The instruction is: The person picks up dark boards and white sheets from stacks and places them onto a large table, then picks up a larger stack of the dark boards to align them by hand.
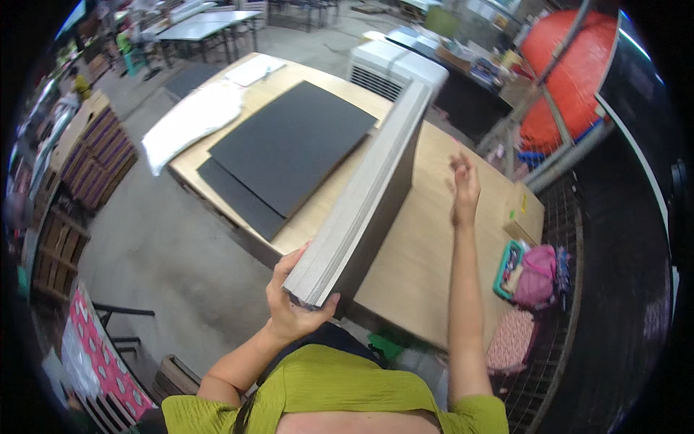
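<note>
My left hand (293, 307) grips the near end of a thick stack of grey boards (369, 195), held on edge and reaching away over the wooden table (426, 239). My right hand (464, 189) hovers over the table to the right of the stack, fingers loosely spread, holding nothing. To the left of the stack, two black sheets (289, 148) lie flat on the table, one on top of the other.
White plastic sheeting (191, 119) drapes over the table's far left corner. A white cooler unit (394, 69) stands behind the table. A small cardboard box (524, 213) sits at the right edge, with a pink bag (535, 275) below it. Wooden crates (94, 152) stand at left.
</note>
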Motion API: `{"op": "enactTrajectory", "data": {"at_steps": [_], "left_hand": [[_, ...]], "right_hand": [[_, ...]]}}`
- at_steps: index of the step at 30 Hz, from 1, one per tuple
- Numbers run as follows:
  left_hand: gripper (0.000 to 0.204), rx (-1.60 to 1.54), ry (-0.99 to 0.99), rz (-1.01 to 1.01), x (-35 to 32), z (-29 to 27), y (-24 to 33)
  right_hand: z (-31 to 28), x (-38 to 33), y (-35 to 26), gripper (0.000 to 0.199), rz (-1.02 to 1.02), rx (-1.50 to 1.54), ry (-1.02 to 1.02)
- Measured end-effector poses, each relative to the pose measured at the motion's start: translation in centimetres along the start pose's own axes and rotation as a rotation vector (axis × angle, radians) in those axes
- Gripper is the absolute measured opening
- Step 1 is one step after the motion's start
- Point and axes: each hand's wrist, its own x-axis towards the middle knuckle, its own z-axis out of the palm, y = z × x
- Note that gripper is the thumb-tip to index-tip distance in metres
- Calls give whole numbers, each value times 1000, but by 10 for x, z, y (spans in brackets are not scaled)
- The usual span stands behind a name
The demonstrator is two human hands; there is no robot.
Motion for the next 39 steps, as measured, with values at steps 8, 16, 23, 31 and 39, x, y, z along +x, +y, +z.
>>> {"op": "enactTrajectory", "data": {"at_steps": [8,16,23,31,39], "left_hand": [[78,14,23,-66,10,-20,-4],[81,-80,36,-94,5,-9,11],[94,295,508,-307,-18,26,-2],[74,317,529,-217,19,19,9],[82,196,495,-204,17,38,-24]], "right_hand": [[29,208,107,99,283,-154,-360],[75,252,157,128,385,339,-1043],[3,249,189,120,279,339,-424],[-87,261,177,105,231,420,-358],[-166,248,257,110,303,334,-204]]}}
